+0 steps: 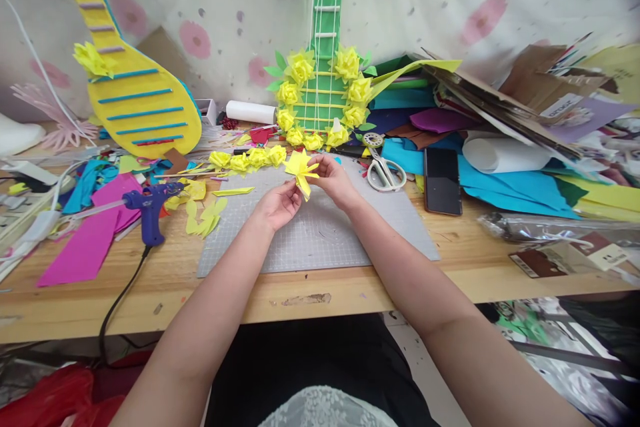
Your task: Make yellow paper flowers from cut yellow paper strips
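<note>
Above the grey cutting mat (pixel 330 240), a yellow paper flower (pixel 300 170) is held between both hands. My left hand (pixel 281 203) pinches its lower end, while my right hand (pixel 334 180) grips the petals from the right side. Just behind lies a row of finished yellow paper roses (pixel 249 159). Loose yellow petals (pixel 205 217) and a folded yellow strip (pixel 234 191) rest to the left. At the back stands a green paper guitar shape (pixel 324 80) ringed with yellow roses and white strings.
A blue glue gun (pixel 151 210) with its cord sits on the left, near pink paper (pixel 90 240). Scissors (pixel 384 170) and a phone (pixel 443 181) lie on the right, before stacked coloured paper (pixel 510 187). A yellow guitar shape (pixel 145 103) leans at the back left.
</note>
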`<state>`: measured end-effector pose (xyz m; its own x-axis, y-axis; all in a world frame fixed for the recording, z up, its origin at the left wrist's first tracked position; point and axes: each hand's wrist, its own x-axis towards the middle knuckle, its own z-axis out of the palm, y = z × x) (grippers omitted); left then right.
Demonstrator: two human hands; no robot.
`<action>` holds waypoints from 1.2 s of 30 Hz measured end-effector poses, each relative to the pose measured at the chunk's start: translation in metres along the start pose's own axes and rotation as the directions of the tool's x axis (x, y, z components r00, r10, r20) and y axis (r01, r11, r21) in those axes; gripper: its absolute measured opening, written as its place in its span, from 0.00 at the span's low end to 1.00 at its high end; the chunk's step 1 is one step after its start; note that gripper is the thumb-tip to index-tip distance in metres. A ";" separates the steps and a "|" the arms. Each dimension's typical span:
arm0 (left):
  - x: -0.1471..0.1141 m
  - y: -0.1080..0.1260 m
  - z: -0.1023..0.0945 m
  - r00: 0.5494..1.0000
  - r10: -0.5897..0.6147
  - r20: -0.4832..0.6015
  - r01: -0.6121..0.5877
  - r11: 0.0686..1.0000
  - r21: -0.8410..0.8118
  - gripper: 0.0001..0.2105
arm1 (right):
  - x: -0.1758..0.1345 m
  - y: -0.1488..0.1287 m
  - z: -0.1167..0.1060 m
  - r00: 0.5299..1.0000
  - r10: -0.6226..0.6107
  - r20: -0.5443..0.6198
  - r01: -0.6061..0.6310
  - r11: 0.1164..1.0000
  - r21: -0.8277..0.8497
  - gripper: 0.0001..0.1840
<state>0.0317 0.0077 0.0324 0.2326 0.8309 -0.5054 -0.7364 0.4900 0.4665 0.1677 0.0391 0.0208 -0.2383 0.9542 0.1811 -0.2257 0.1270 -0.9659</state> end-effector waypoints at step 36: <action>0.004 0.007 -0.001 0.906 0.370 -0.205 -0.394 0.915 -0.088 0.05 | -0.027 -0.007 0.028 0.982 -0.181 -0.044 0.073 0.592 -0.803 0.10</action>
<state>0.0269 0.0137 0.0327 -0.1920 0.8804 -0.4337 -0.8210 0.0980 0.5624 0.1493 0.0045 0.0273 -0.1514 0.9265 0.3446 0.6075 0.3622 -0.7069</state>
